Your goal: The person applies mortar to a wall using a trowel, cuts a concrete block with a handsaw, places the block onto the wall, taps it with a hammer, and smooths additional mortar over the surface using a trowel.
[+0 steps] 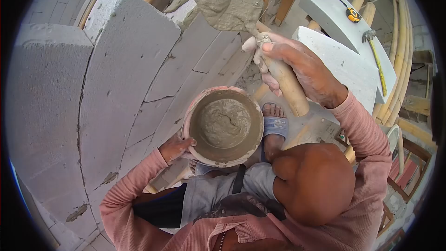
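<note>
My right hand (297, 65) is wrapped round the wooden handle of a trowel (281, 76), whose blade points up and away, heaped with wet grey mortar (223, 0). The mortar load is beside the top of the block wall (125, 60). With my left hand (176, 148) I grip the left rim of a round bucket (188, 121), thumb over the edge and the other fingers hidden beneath. Wet mortar (225, 121) lies inside the bucket, which is upright in front of my lap.
Pale blocks (341, 58) lie on bamboo poles at the right. On them are a yellow tape measure (353, 15) and a hammer (377, 60) with a yellow handle. My sandalled foot (275, 123) is just right of the bucket. More bamboo poles (399, 65) run along the right edge.
</note>
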